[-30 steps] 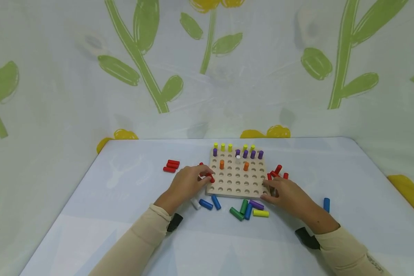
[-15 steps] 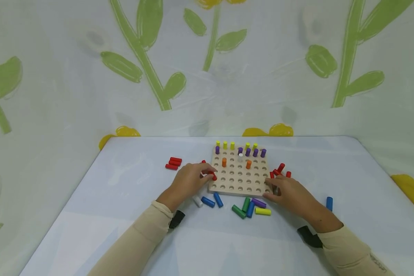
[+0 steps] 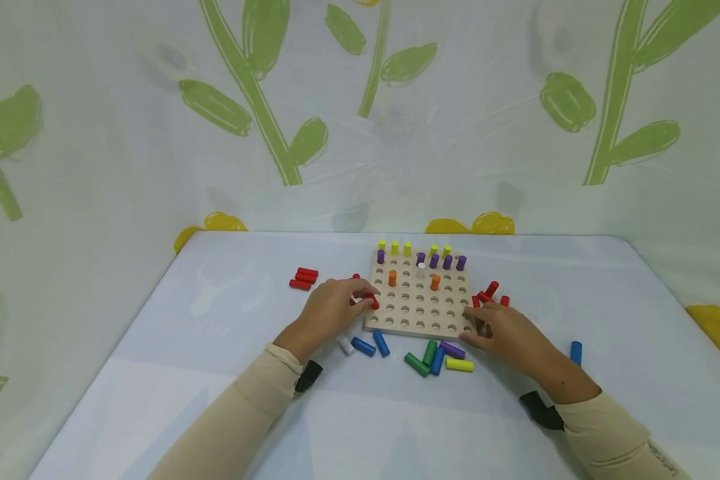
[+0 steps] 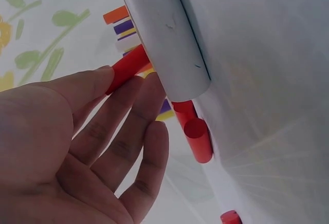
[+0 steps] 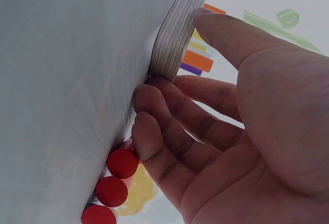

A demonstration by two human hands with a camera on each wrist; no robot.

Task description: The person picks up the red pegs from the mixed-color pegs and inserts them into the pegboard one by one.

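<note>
A wooden pegboard (image 3: 412, 330) with rows of round holes lies on the table. My left hand (image 3: 329, 312) pinches a red peg (image 4: 128, 69) between thumb and finger, over the board's left edge. The peg slants in the left wrist view, its far end hidden behind a white peg (image 4: 163, 34). At the board's near right corner, my right hand (image 3: 504, 337) grips the edge, thumb on the upper face and fingers curled at the side. Yellow, purple, orange and white pegs stand in the board, mostly in the far rows.
Red pegs lie beside the board, some on the left (image 3: 304, 279) and others by my right fingers (image 5: 123, 163). Nearer me are blue pegs (image 3: 363, 347), green pegs (image 3: 417, 365), a purple peg (image 3: 453, 350) and a yellow peg (image 3: 459, 365). A blue peg (image 3: 576, 353) lies far right.
The head view has tilted a little, so everything sits slightly higher and farther right. Both hands stay at the same places on the board, and the left still holds the red peg.
</note>
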